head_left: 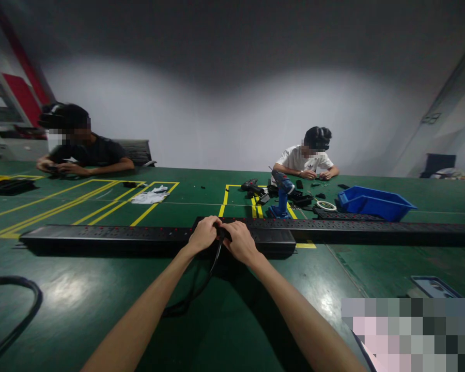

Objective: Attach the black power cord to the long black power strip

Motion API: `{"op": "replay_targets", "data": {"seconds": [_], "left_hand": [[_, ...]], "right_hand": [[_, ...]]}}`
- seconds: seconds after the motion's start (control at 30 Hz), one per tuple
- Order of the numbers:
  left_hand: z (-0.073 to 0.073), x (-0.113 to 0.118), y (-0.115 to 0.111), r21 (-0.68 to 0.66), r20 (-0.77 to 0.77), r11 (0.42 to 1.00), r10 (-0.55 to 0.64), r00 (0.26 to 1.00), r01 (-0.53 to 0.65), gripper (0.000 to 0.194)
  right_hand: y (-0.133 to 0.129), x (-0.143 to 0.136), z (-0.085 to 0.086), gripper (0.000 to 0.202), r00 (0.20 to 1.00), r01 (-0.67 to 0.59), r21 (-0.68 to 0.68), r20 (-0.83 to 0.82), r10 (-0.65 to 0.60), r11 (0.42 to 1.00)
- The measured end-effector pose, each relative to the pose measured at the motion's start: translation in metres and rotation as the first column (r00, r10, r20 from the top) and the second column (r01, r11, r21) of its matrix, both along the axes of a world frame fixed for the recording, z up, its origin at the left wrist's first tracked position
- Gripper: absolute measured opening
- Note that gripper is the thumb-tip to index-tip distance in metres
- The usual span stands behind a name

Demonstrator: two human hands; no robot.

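Side by side, my left hand (203, 235) and my right hand (239, 243) are closed around the end of a black cable (218, 253). Fingers cover most of that end, so its exact shape is hidden. From between the hands the cable hangs down and curves left onto the table. Both hands are over a long black power strip (104, 236) with rows of outlets and small red marks. Behind it and to the right lies a second long black power strip (356, 231).
Across the green table (81, 299) are a blue power drill (282, 191), a blue bin (376, 203), a tape roll (326, 205) and white papers (151, 195). A thick black cable (31, 299) loops at left. Two people (87, 152) (308, 157) sit across.
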State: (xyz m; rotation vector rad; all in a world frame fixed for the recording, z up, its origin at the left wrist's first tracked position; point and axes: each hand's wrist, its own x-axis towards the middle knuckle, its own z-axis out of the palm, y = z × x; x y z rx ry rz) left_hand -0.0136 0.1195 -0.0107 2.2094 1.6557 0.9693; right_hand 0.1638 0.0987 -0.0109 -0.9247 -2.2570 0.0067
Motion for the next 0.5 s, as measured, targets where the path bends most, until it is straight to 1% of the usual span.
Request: {"op": "replay_targets", "data": {"seconds": [0.1,0.17,0.3,0.4,0.5], "left_hand": [[-0.003,-0.004,0.002,-0.006,0.138,0.998,-0.06,0.989,0.061,0.031],[-0.003,-0.006,0.002,-0.027,0.194,0.995,-0.091,0.977,0.098,0.029],[0.0,-0.006,0.0,-0.041,0.213,0.995,-0.078,0.974,0.088,0.026],[0.002,-0.004,-0.002,-0.036,0.268,0.993,-0.099,0.958,0.113,0.036],[0.005,-0.002,-0.003,-0.029,0.253,0.991,-0.119,0.96,0.131,0.04]], "right_hand": [[-0.003,0.0,-0.005,0.036,0.995,-0.019,0.047,-0.101,0.024,0.999],[-0.004,0.0,-0.006,0.028,0.994,-0.04,0.055,-0.098,0.045,0.998],[-0.002,-0.001,0.0,0.028,0.999,-0.049,0.038,-0.022,0.05,0.998],[-0.002,-0.003,0.007,0.026,1.0,-0.011,-0.008,0.017,0.011,1.0],[-0.003,-0.006,0.011,0.028,1.0,-0.001,-0.065,0.015,0.002,0.998]]}}
